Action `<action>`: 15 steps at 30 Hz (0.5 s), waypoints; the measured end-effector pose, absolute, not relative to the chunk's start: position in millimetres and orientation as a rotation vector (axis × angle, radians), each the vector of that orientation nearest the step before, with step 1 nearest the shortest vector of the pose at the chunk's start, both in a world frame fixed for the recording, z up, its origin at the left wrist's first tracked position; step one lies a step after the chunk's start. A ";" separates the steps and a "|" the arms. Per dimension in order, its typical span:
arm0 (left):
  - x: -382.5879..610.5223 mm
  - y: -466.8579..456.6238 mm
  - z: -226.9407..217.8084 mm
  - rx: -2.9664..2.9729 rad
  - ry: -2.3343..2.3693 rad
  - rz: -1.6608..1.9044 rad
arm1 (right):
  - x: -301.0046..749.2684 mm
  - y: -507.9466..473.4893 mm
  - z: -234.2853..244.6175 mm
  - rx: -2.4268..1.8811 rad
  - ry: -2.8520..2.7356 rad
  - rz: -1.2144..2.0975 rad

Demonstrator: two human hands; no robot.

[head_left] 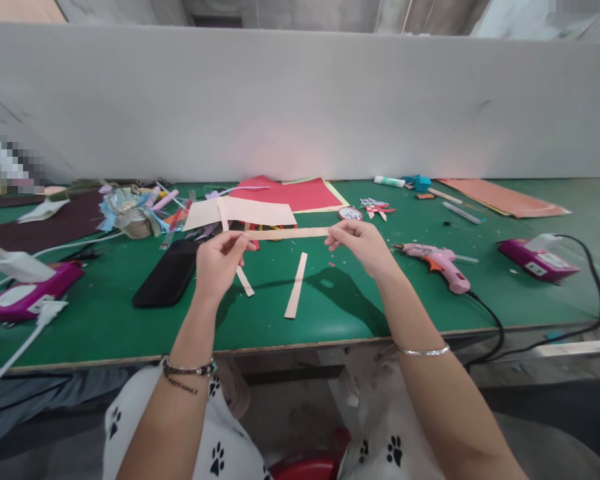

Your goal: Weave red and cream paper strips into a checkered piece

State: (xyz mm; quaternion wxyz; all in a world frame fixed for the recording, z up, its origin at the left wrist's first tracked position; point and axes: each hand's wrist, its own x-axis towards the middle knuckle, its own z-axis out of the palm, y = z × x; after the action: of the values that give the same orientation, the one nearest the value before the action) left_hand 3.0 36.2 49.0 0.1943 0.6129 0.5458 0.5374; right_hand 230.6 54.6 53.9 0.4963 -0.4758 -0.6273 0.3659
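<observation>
A thin beige paper strip (287, 233) is stretched level above the green table (105, 320). My left hand (219, 262) pinches its left end and my right hand (361, 245) pinches its right end. Two more beige strips lie on the table below, one (296, 286) in the middle and one (245, 281) partly hidden under my left hand. A larger beige sheet (240, 213) rests behind my hands.
A black phone (167, 273) lies left of my left hand. A pink glue gun (437, 261) with a black cord is to the right. Purple power strips (537, 259) (25, 297) sit at both sides. Red paper (295, 193), a tape roll (350, 213) and craft scraps (135, 210) lie behind.
</observation>
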 end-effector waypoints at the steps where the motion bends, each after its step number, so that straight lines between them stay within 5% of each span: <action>1: 3.6 35.5 49.1 1.733 1.535 1.501 | 229.7 54.1 54.2 -1.172 -1.547 0.824; 7: 15.0 26.1 51.7 2.036 1.505 1.407 | 206.5 36.2 64.8 -1.097 -1.922 0.252; 15: 22.8 16.1 56.2 2.218 1.352 1.381 | 185.5 23.8 64.9 -1.181 -2.087 0.306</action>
State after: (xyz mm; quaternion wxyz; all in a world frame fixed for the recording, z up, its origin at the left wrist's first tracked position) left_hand 22.8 16.1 56.2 0.0995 0.7501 0.4573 0.4672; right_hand 185.5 23.8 64.9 0.3541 -0.4568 -0.8074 0.1184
